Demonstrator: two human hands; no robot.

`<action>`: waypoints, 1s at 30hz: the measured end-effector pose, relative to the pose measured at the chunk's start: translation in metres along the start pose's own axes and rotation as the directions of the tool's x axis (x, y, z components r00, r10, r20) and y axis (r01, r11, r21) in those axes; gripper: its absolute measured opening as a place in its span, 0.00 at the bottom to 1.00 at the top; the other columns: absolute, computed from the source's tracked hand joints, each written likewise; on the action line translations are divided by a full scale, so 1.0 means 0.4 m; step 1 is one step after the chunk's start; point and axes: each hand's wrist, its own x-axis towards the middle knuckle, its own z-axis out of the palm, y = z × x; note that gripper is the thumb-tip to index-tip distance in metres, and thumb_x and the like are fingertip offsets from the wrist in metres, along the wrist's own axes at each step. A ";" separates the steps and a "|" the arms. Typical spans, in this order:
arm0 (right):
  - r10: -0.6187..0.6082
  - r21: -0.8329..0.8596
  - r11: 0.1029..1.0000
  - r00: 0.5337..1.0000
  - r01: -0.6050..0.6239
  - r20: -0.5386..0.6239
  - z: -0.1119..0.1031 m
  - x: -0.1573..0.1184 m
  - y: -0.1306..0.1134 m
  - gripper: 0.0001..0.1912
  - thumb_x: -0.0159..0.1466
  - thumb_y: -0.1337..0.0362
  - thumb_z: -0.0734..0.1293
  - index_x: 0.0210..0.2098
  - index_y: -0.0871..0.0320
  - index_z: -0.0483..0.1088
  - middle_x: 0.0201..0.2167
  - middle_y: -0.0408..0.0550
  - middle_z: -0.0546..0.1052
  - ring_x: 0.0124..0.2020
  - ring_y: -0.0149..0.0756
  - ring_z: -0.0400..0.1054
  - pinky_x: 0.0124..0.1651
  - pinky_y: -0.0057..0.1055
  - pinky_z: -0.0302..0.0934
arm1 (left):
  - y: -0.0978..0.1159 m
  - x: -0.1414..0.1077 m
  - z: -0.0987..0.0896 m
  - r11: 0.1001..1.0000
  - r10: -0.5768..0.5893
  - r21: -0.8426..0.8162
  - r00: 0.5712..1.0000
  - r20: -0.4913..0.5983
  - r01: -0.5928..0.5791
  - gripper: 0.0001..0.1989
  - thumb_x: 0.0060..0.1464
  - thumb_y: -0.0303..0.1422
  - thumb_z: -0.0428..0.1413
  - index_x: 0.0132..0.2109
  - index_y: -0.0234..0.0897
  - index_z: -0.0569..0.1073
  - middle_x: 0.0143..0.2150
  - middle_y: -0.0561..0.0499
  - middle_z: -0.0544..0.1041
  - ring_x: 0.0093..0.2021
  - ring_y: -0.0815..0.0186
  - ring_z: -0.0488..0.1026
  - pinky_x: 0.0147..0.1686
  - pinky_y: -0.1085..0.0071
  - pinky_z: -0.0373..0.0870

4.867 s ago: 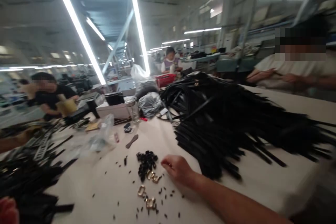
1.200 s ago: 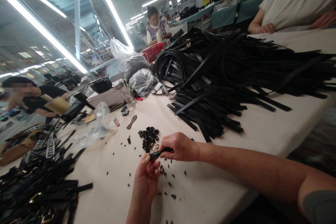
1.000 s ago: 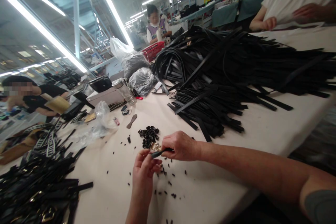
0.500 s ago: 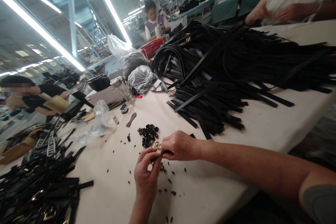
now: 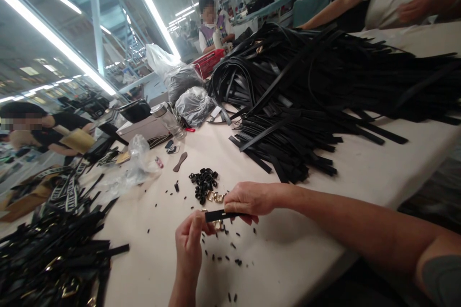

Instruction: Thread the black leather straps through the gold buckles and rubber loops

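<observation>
A short black strap (image 5: 215, 215) with a small slot is stretched between my two hands above the table. My right hand (image 5: 247, 200) is closed around its right part, thumb on top. At the strap's left end, my left hand (image 5: 189, 237) pinches with thumb and fingers. Gold metal shows just under the strap by the left fingertips; whether it is held or lies on the table I cannot tell. Several gold buckles (image 5: 215, 196) lie just beyond the strap, beside a heap of small black loops (image 5: 203, 181). Tiny black pieces (image 5: 237, 262) are scattered below my hands.
A large pile of black straps (image 5: 288, 91) covers the table's far right. More straps with gold buckles (image 5: 54, 268) lie at left. A glass bottle (image 5: 168, 121), plastic bags (image 5: 194, 105) and a brown paddle-shaped piece (image 5: 180, 162) stand or lie farther back. A co-worker's arm (image 5: 342, 2) reaches over the strap pile.
My hands have moved apart, the left one down and leftward, exposing the strap between them. The co-worker at upper right has stretched an arm towards the strap pile.
</observation>
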 end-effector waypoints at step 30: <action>-0.042 -0.489 0.864 0.949 -0.122 -0.311 -0.018 -0.003 0.018 0.14 0.56 0.62 0.70 0.43 0.54 0.74 0.30 0.44 0.78 0.31 0.34 0.69 0.33 0.26 0.53 | -0.031 0.028 -0.005 0.893 -0.322 -0.327 0.946 0.017 0.310 0.21 0.50 0.42 0.62 0.20 0.35 0.64 0.18 0.52 0.69 0.19 0.70 0.65 0.19 0.75 0.61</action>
